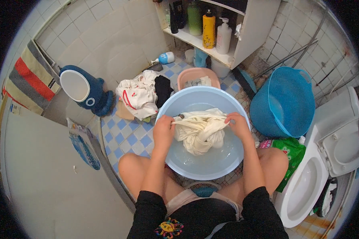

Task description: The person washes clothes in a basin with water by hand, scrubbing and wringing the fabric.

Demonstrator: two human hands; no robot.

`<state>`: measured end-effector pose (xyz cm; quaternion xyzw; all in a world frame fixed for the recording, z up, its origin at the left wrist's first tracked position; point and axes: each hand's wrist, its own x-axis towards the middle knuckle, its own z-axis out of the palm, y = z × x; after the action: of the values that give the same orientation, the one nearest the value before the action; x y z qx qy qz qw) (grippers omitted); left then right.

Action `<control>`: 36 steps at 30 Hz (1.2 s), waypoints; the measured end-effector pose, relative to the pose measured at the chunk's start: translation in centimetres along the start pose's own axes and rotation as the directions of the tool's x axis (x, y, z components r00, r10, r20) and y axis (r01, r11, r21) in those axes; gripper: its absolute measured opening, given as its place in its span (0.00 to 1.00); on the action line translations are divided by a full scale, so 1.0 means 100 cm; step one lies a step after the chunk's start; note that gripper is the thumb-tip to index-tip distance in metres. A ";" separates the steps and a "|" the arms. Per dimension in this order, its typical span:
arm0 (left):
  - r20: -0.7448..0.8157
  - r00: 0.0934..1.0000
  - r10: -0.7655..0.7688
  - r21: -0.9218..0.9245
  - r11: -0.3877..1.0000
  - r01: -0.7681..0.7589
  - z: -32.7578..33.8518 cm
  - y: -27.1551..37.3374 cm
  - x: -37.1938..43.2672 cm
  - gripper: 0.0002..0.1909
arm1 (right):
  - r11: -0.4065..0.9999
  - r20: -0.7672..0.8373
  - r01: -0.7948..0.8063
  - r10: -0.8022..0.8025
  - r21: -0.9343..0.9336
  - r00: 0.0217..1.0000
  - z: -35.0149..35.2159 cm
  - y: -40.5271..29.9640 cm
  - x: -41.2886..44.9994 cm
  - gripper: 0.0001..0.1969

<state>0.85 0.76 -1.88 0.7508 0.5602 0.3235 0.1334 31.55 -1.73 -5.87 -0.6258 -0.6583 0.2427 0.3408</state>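
Note:
A large light-blue plastic basin (194,171) holds shallow water between my knees. In it lies a bunched, twisted cream-white cloth garment (202,131), wet and partly in the water. My left hand (164,127), over the basin's left side, pinches one edge of the garment. At the right, my right hand (235,122) grips another part of the same edge, so that the upper edge is spread between both hands. A small dark object (181,116) shows at the garment's edge beside my left hand; what it is cannot be told.
Behind the basin stands a pink basin (182,76) with cloth inside. Piled clothes (142,95) lie on the tiles at the left, near a blue child's urinal (100,95). At the right are a blue tub (260,110), a green detergent pouch (290,152) and a toilet (302,191). An open cabinet (184,37) holds bottles.

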 end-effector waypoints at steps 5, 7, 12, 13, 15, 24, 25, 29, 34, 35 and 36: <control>-0.046 0.994 0.102 0.127 0.987 -0.095 0.015 0.013 -0.014 0.14 | 0.899 0.044 0.336 -0.338 -0.279 0.940 0.039 -0.070 -0.011 0.12; 0.089 0.986 0.138 0.053 0.988 -0.143 0.023 0.030 -0.024 0.16 | 0.869 0.136 0.443 -0.423 -0.221 0.896 0.048 -0.073 -0.022 0.13; 0.328 0.929 0.173 0.135 0.965 -0.227 0.025 0.051 -0.042 0.15 | 0.882 0.240 0.314 -0.239 -0.351 0.941 0.048 -0.076 -0.024 0.09; 0.325 0.929 0.175 0.136 0.964 -0.229 0.027 0.056 -0.046 0.15 | 0.887 0.237 0.316 -0.245 -0.337 0.940 0.046 -0.079 -0.024 0.09; 0.248 0.968 0.046 0.163 0.983 -0.089 0.031 0.069 -0.051 0.17 | 0.907 0.190 0.283 -0.232 -0.313 0.954 0.044 -0.084 -0.025 0.08; 0.319 0.947 0.038 -0.154 0.988 0.013 0.034 0.042 -0.038 0.19 | 0.977 -0.007 0.213 -0.213 -0.031 0.977 0.019 -0.096 -0.015 0.10; 0.318 0.948 0.034 -0.154 0.988 0.016 0.032 0.043 -0.037 0.19 | 0.978 -0.019 0.209 -0.210 -0.007 0.978 0.015 -0.101 -0.014 0.09; 0.133 0.973 0.189 -0.263 0.953 -0.149 0.025 0.058 -0.039 0.21 | 0.983 0.001 0.153 -0.154 0.096 0.988 0.013 -0.104 -0.012 0.10; -0.012 0.983 0.184 -0.073 0.980 -0.184 0.027 0.052 -0.045 0.20 | 0.974 -0.006 0.077 -0.078 0.213 0.997 0.006 -0.126 -0.007 0.10; 0.113 0.990 0.090 -0.200 0.978 -0.066 0.030 0.032 -0.043 0.18 | 0.962 -0.015 0.055 -0.053 0.268 0.998 0.006 -0.127 -0.003 0.10; 0.251 0.968 0.017 -0.313 0.947 0.065 0.026 0.026 -0.038 0.16 | 0.963 -0.014 0.048 -0.045 0.267 0.999 0.002 -0.121 -0.001 0.10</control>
<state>3.87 -3.24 -3.68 0.7472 0.4883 0.3107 0.3267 23.42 -2.98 3.00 -0.5595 -0.6327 0.3185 0.4303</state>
